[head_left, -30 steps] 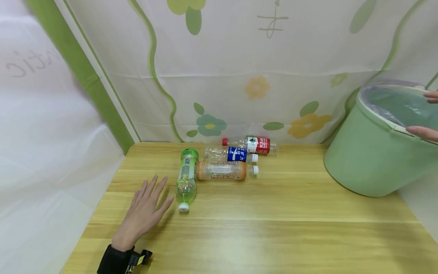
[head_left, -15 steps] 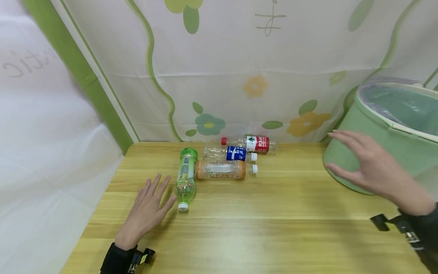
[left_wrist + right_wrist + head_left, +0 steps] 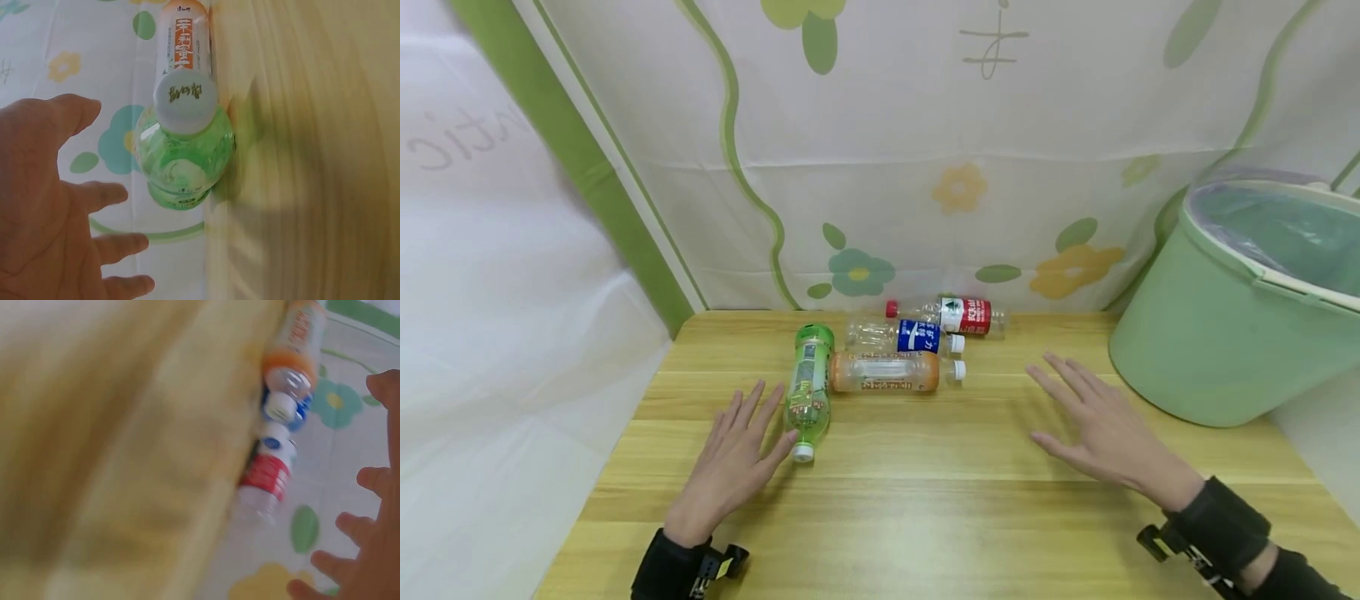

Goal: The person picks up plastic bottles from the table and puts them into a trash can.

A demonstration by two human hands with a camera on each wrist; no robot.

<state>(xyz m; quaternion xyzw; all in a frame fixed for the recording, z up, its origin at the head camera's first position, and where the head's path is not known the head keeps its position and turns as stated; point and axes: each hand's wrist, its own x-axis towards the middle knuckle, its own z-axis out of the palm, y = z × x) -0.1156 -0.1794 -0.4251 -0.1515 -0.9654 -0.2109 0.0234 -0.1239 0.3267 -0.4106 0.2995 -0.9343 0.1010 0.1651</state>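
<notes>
My left hand (image 3: 730,467), fingers spread, hovers just left of a green plastic bottle (image 3: 808,392) that lies with its white cap toward me. In the left wrist view that bottle's cap (image 3: 185,100) faces the camera, apart from the fingers. To the right of the green bottle lie an orange-labelled bottle (image 3: 886,372), a blue-labelled bottle (image 3: 917,336) and a red-capped bottle with a red and white label (image 3: 966,316). My right hand (image 3: 1101,429) is above the table to the right of them, fingers extended and holding nothing. The right wrist view is blurred.
A light green bin (image 3: 1217,325) lined with a clear bag stands at the table's right side. The wooden table (image 3: 925,517) ends at the back against a white curtain (image 3: 880,150) with printed flowers. Another white sheet (image 3: 520,375) hangs at the left.
My right hand has come away from the bin's rim and moved left and down over the table. The left hand has edged right, closer to the green bottle. The bottles stay put.
</notes>
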